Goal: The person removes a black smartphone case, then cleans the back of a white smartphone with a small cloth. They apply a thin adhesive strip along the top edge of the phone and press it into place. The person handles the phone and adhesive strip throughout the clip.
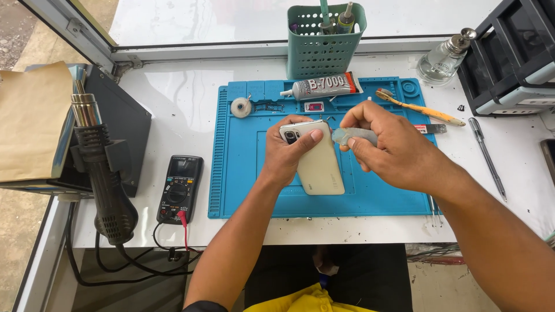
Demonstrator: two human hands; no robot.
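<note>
A pale cream smartphone lies back-up on the blue work mat, its camera block at the upper left. My left hand grips the phone's top left corner, thumb across the back. My right hand pinches a small translucent grey tool and holds its tip against the phone's upper right edge.
A glue tube, small tape roll and toothbrush lie along the mat's far edge. Behind stands a green tool basket. A multimeter and hot-air gun sit left; a glass bottle, black trays and pen are right.
</note>
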